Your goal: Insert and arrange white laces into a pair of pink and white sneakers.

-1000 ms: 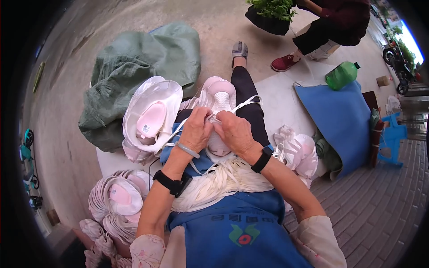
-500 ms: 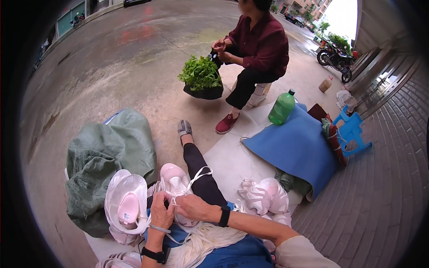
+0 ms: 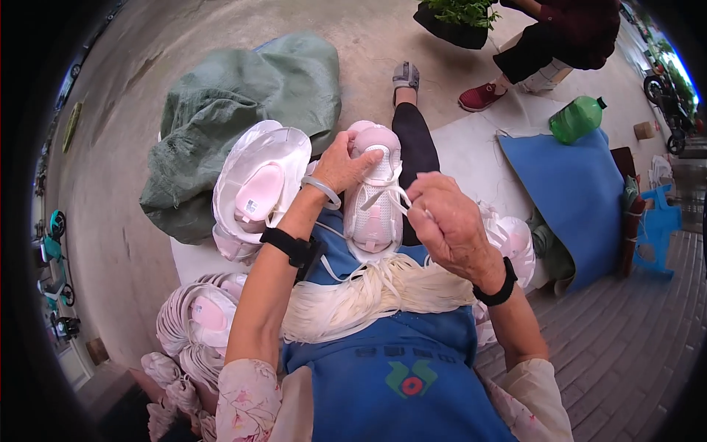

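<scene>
A pink and white sneaker upper [image 3: 372,215] lies over my lap, toe pointing away. My left hand [image 3: 340,168] grips its far left side, thumb pressed over the top by the tongue. A white shoelace [image 3: 400,193] runs from the upper's middle to my right hand [image 3: 451,225], which is closed in a fist on it, raised just right of the upper. Below the upper, a thick bundle of loose cream-white laces [image 3: 368,298] is spread across my blue apron [image 3: 412,342].
More pink and white uppers [image 3: 258,184] stand at left, with a nested stack [image 3: 202,317] nearer me. A green sack [image 3: 243,96] lies beyond. At right are a blue sheet [image 3: 567,199], a green bottle [image 3: 577,120] and a blue stool [image 3: 655,225]. Another person [image 3: 571,40] sits ahead holding leafy greens.
The view has tilted downward. My hands, earlier close together at the laces, are apart: the left holds the upper's far end, the right has pulled away rightward with the lace.
</scene>
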Action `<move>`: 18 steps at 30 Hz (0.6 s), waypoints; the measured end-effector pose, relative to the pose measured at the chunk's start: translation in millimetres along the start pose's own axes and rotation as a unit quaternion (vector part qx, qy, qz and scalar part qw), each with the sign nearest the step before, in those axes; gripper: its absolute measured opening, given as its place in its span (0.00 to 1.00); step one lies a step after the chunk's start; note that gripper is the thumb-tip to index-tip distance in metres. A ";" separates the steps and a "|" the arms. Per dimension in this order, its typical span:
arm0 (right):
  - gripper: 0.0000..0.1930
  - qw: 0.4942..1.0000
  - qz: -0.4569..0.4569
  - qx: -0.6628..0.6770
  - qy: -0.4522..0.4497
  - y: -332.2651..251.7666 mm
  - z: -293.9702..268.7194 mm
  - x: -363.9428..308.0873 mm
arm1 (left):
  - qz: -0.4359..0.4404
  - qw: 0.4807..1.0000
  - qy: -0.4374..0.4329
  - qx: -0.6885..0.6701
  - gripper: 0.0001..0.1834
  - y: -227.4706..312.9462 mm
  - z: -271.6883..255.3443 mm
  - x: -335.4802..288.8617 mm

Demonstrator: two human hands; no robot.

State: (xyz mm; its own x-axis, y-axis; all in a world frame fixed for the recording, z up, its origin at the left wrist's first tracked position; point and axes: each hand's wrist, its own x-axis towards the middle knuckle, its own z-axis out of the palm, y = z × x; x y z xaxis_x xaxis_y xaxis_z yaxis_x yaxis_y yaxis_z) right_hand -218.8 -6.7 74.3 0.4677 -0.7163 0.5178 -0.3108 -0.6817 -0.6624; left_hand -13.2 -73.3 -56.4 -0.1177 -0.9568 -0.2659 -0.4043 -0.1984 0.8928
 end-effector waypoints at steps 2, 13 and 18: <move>0.07 0.997 0.025 0.054 0.039 6.0 4.2 -0.4 | -0.008 1.000 -0.003 0.005 0.40 10.8 -1.9 0.5; 0.16 0.784 0.484 0.349 -0.170 -9.1 -20.0 -59.6 | -0.050 0.997 -0.044 -0.040 0.26 22.1 -5.6 22.7; 0.16 0.826 0.510 0.208 -0.117 -22.9 -114.4 -106.2 | -0.050 0.993 -0.092 -0.053 0.22 25.8 -2.9 33.7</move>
State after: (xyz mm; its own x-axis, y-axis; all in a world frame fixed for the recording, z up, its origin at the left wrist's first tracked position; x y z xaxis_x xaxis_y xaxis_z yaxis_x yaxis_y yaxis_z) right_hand -356.0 68.0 96.5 0.3006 -0.8045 -0.5123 -0.3540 0.4046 -0.8432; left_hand -24.9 -111.2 -41.2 -0.2486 -0.8783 -0.4083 -0.3259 -0.3211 0.8892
